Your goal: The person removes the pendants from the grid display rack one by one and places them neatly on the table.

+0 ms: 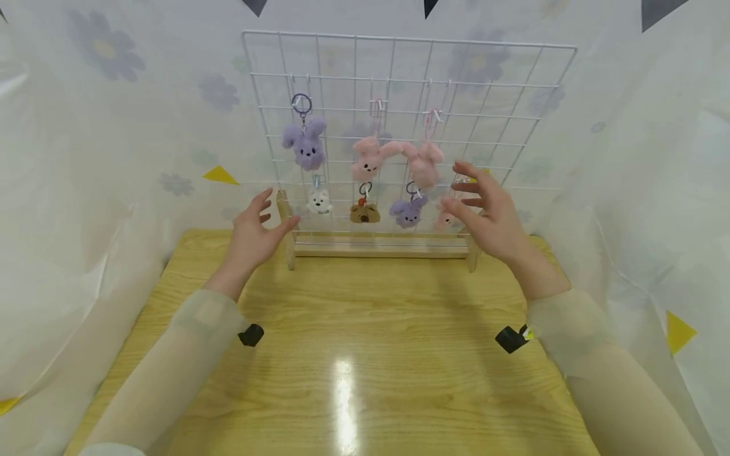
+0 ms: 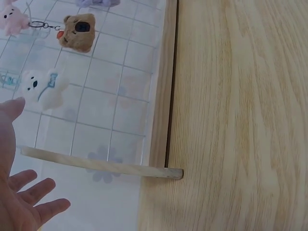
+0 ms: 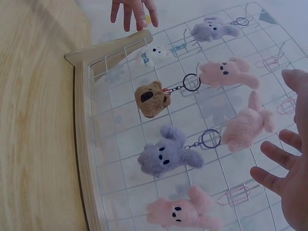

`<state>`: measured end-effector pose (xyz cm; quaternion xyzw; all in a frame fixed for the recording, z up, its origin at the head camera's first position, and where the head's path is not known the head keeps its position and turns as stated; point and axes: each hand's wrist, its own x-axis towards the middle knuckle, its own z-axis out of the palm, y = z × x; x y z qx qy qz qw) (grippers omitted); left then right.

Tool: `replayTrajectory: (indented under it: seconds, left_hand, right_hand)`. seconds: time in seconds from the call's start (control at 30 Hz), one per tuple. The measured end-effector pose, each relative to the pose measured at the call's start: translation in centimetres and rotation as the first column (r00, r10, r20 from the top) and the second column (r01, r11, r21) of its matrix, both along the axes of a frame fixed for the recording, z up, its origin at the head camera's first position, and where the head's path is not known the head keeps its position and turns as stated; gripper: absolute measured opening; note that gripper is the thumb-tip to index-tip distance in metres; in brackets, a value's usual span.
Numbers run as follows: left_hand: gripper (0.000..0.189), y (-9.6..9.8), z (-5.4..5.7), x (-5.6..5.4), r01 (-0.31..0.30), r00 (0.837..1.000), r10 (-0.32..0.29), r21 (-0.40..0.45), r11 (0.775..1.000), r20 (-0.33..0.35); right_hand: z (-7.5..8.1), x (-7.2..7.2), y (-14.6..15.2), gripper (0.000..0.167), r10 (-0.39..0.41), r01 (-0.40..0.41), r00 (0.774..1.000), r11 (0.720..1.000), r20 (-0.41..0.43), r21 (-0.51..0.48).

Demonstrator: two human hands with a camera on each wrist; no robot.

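Observation:
A white wire grid rack [image 1: 516, 116] stands in a wooden base [image 1: 379, 252], hung with plush keychains. The top row has a purple bunny [image 1: 308, 147], a pink bunny [image 1: 367, 161] and another pink bunny [image 1: 424, 166], whose face is turned away. Below hang a white bear [image 1: 319, 202], a brown bear [image 1: 365, 214], a second purple bunny [image 1: 408, 214] and a third pink bunny [image 3: 180, 214], partly hidden by my right hand in the head view. My left hand [image 1: 255, 233] is spread beside the rack's left side. My right hand [image 1: 493, 212] hovers by its right side, fingers apart, holding nothing.
The rack stands at the back of a wood-grain table [image 1: 365, 316]. Pale flower-print sheeting [image 1: 108, 47] hangs behind and along both sides. Hooks [image 1: 447, 82] project from the grid. A small black camera [image 1: 251, 335] is on my left wrist, another [image 1: 511, 339] on my right.

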<state>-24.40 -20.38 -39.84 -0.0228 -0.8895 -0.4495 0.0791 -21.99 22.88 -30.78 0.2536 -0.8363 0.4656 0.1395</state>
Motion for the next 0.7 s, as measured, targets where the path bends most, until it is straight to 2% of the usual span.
replayTrajectory:
  seconds: [0.23, 0.47, 0.7]
  left_hand:
    - [0.09, 0.4, -0.3, -0.9, -0.036, 0.999, 0.036, 0.027, 0.999, -0.017]
    - [0.078, 0.7, -1.0, -1.8, -0.084, 0.995, 0.088, 0.06, 0.995, -0.056]
    - [0.071, 0.9, -1.7, -2.5, -0.124, 0.986, 0.133, 0.085, 0.989, -0.098]
  right_hand:
    - [0.7, -1.1, -0.3, 0.056, 0.003, -0.004, 1.0, 0.998, -0.017, -0.067]
    - [1.3, -2.6, -0.4, 0.047, 0.001, 0.002, 1.0, 0.985, 0.015, -0.174]
    - [2.2, -3.8, -0.8, 0.043, -0.023, 0.034, 0.998, 0.978, 0.052, -0.204]
